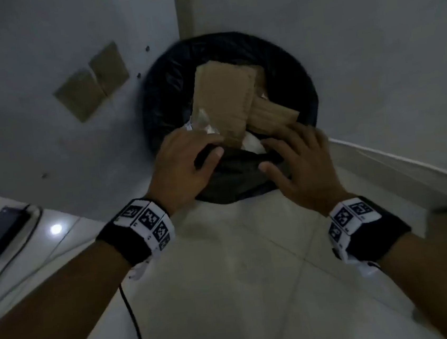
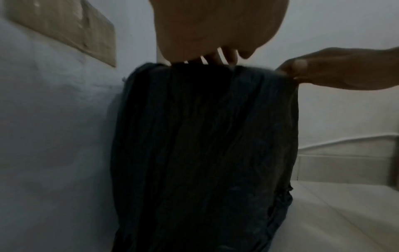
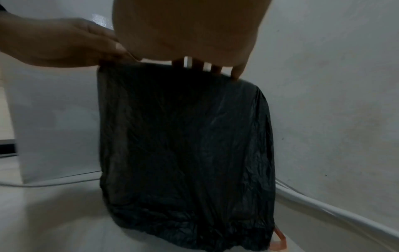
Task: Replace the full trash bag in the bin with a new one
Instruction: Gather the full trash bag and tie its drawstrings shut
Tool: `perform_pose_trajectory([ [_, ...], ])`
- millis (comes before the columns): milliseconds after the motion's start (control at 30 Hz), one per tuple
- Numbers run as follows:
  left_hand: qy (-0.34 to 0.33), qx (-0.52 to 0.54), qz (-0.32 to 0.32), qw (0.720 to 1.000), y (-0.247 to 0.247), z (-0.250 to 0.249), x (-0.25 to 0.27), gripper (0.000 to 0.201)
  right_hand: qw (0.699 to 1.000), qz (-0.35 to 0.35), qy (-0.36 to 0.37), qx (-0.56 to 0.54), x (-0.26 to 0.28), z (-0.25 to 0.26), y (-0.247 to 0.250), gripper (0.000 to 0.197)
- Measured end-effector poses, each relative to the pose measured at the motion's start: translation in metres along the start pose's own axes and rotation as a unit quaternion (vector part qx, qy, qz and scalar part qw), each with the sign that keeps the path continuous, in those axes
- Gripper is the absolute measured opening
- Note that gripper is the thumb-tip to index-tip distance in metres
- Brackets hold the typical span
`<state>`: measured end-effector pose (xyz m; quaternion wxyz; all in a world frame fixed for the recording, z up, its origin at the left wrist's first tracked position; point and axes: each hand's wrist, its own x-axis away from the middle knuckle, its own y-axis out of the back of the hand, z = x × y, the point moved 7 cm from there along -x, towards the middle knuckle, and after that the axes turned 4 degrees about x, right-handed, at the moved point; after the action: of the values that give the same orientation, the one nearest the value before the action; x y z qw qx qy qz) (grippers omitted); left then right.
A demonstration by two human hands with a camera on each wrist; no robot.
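A round bin lined with a black trash bag (image 1: 166,87) stands in a wall corner, stuffed with brown cardboard (image 1: 223,97) and white wrappers. Both hands are at its near rim. My left hand (image 1: 209,148) grips the bag's edge, fingers hooked over the top and thumb outside. My right hand (image 1: 268,156) holds the same edge a little to the right. In the left wrist view the bag (image 2: 205,145) hangs crinkled down the bin's side under my left fingers (image 2: 228,56). In the right wrist view the bag (image 3: 183,145) shows likewise below my right fingers (image 3: 215,69).
Grey walls close in behind and on both sides of the bin. Two cardboard patches (image 1: 92,83) are stuck on the left wall. A black device (image 1: 0,231) with a cable lies on the tiled floor at left. A skirting board (image 1: 395,162) runs along the right.
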<state>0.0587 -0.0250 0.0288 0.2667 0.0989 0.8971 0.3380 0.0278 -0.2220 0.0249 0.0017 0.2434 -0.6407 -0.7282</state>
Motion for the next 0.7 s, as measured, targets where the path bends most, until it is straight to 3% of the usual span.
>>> perform_pose_trajectory([
  [100,-0.097,-0.097,-0.089,0.987,-0.014,0.007,0.009,0.036,0.994,-0.110,0.011,0.021,0.003,-0.009,-0.016,0.053],
  [233,-0.190,-0.136,-0.166,0.958,-0.026,0.003,0.016,0.044,0.976,-0.219,0.013,0.015,0.004,-0.018,-0.028,0.060],
  [367,-0.194,-0.191,-0.172,0.947,-0.033,-0.004,0.015,0.057,0.969,-0.245,-0.011,-0.004,0.015,-0.019,-0.029,0.059],
  [467,-0.160,-0.202,-0.156,0.954,-0.030,-0.009,0.015,0.060,0.955,-0.265,-0.114,-0.068,0.035,-0.020,-0.031,0.051],
  [533,-0.146,-0.195,-0.149,0.958,-0.031,-0.013,0.017,0.060,0.901,-0.292,-0.250,-0.202,0.057,-0.033,-0.043,0.053],
  [633,-0.139,-0.199,-0.118,0.963,-0.035,-0.016,0.023,0.064,0.735,-0.218,-0.484,-0.423,0.098,-0.053,-0.109,0.059],
  [700,-0.151,-0.214,-0.091,0.961,-0.035,-0.014,0.029,0.068,0.640,-0.143,-0.568,-0.497,0.122,-0.056,-0.147,0.083],
])
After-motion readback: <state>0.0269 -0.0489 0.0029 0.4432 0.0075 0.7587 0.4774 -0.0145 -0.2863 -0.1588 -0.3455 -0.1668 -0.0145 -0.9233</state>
